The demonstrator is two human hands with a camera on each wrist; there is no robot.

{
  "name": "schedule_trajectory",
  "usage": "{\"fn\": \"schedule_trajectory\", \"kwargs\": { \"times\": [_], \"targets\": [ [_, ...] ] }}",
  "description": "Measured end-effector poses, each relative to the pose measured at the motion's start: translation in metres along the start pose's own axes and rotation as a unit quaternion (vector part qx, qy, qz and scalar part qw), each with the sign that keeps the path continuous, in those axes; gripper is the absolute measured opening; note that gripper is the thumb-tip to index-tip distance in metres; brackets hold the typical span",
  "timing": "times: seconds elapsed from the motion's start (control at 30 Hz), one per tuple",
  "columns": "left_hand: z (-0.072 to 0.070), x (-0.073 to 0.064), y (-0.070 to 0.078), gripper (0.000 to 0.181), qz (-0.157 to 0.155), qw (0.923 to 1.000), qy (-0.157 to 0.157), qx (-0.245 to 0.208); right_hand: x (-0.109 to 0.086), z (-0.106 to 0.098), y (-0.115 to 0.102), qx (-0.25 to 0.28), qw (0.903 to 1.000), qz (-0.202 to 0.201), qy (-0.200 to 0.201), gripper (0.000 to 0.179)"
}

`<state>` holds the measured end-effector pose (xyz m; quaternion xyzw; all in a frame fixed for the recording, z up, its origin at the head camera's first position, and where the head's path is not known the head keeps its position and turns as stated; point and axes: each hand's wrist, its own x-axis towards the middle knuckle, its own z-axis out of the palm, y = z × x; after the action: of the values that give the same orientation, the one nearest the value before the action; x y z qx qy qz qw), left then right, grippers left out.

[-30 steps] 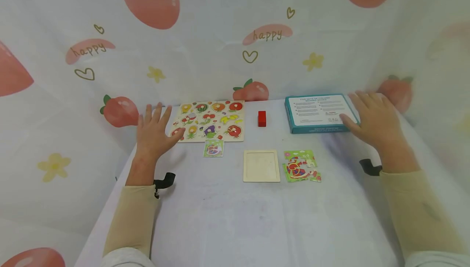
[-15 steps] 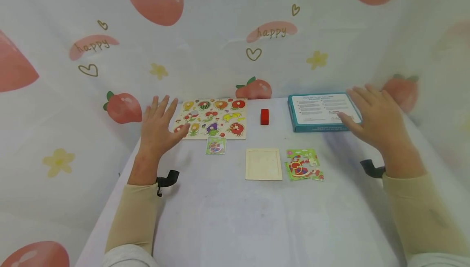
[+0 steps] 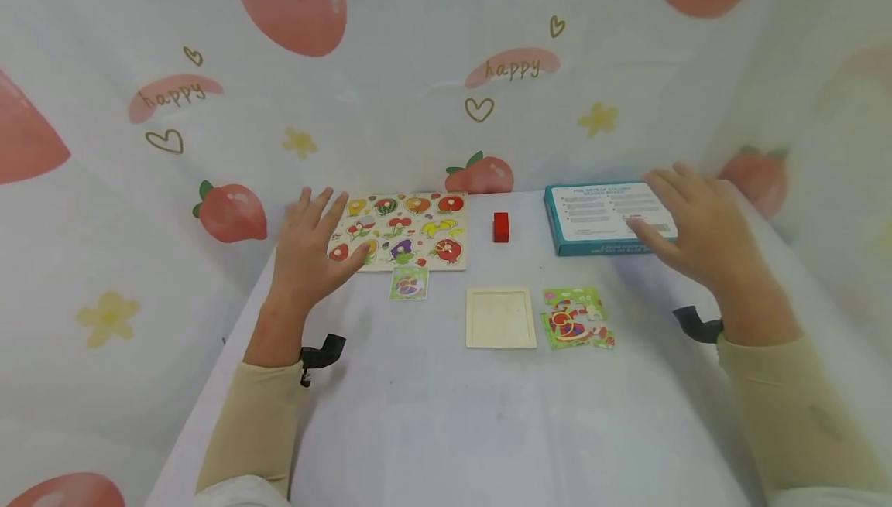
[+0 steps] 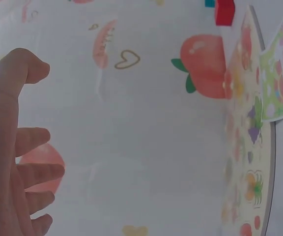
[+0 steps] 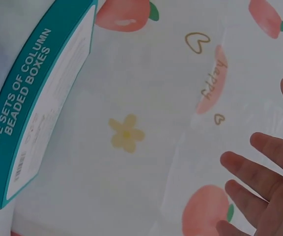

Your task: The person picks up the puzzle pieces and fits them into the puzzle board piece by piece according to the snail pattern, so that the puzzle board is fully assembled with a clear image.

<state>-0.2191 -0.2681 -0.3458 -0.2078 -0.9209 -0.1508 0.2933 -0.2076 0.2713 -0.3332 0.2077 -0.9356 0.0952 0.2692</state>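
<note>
My left hand (image 3: 310,255) is raised with fingers spread, holding nothing, and overlaps the left edge of the wooden fruit puzzle board (image 3: 439,227) in the head view. My right hand (image 3: 704,236) is likewise raised and spread, in front of the right end of a teal-edged box (image 3: 592,213). A picture card (image 3: 409,283) lies at the board's front edge. In the middle of the table sits a square wooden tray (image 3: 500,344), with a partly joined jigsaw (image 3: 577,319) of green and red pieces to its right. A red block (image 3: 501,227) stands behind the tray.
A white cloth covers the table (image 3: 446,429). Behind it hangs a white curtain (image 3: 390,104) printed with strawberries, hearts and flowers. Each wrist wears a black camera mount, such as the left mount (image 3: 324,352).
Both hands stay raised and empty; the left has drifted slightly right, the right slightly left. The objects on the table keep their places while the head view shifts a little.
</note>
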Motion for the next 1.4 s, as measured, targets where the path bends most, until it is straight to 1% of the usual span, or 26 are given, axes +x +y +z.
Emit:
{"fn": "schedule_trajectory", "kwargs": {
  "times": [0.13, 0.27, 0.4, 0.5, 0.7, 0.87, 0.93, 1.0, 1.1, 1.2, 1.3, 1.37, 1.4],
  "targets": [
    [0.002, 0.003, 0.006, 0.077, 0.000, 0.9998, -0.008, -0.016, 0.002, -0.002, -0.004, 0.016, 0.9995, -0.014, 0.022, 0.068],
    [0.004, 0.005, 0.015, 0.074, 0.015, 0.9996, -0.005, -0.023, 0.004, -0.004, -0.011, 0.043, 0.9986, -0.020, 0.023, 0.068],
    [0.008, 0.004, 0.026, 0.074, 0.034, 0.9984, -0.004, -0.044, 0.006, -0.005, -0.021, 0.061, 0.9979, -0.015, 0.016, 0.070],
    [0.018, 0.004, 0.034, 0.076, 0.053, 0.9966, -0.015, -0.060, 0.008, -0.005, -0.027, 0.064, 0.9978, -0.016, 0.006, 0.075],
    [0.044, 0.001, 0.049, 0.078, 0.085, 0.9912, -0.057, -0.085, 0.013, 0.003, -0.034, 0.083, 0.9957, -0.039, -0.009, 0.087],
    [0.056, 0.001, 0.060, 0.079, 0.102, 0.9861, -0.071, -0.111, 0.013, 0.010, -0.039, 0.098, 0.9941, -0.041, -0.024, 0.086],
    [0.060, 0.001, 0.064, 0.079, 0.098, 0.9849, -0.079, -0.119, 0.014, 0.012, -0.044, 0.100, 0.9935, -0.041, -0.037, 0.084],
    [0.063, -0.001, 0.067, 0.080, 0.087, 0.9835, -0.094, -0.128, 0.014, 0.016, -0.049, 0.099, 0.9927, -0.041, -0.054, 0.084],
    [0.068, -0.003, 0.072, 0.080, 0.070, 0.9794, -0.126, -0.141, 0.014, 0.021, -0.056, 0.098, 0.9913, -0.045, -0.076, 0.084],
    [0.075, -0.005, 0.077, 0.081, 0.061, 0.9735, -0.157, -0.155, 0.013, 0.026, -0.062, 0.091, 0.9900, -0.037, -0.101, 0.084],
    [0.083, -0.009, 0.080, 0.080, 0.047, 0.9649, -0.190, -0.176, 0.011, 0.032, -0.068, 0.090, 0.9878, -0.025, -0.125, 0.084],
    [0.088, -0.012, 0.082, 0.079, 0.029, 0.9549, -0.218, -0.200, 0.011, 0.036, -0.071, 0.097, 0.9850, -0.020, -0.141, 0.083],
    [0.090, -0.014, 0.082, 0.078, 0.017, 0.9485, -0.233, -0.214, 0.010, 0.038, -0.073, 0.103, 0.9833, -0.018, -0.149, 0.082]
  ]
}}
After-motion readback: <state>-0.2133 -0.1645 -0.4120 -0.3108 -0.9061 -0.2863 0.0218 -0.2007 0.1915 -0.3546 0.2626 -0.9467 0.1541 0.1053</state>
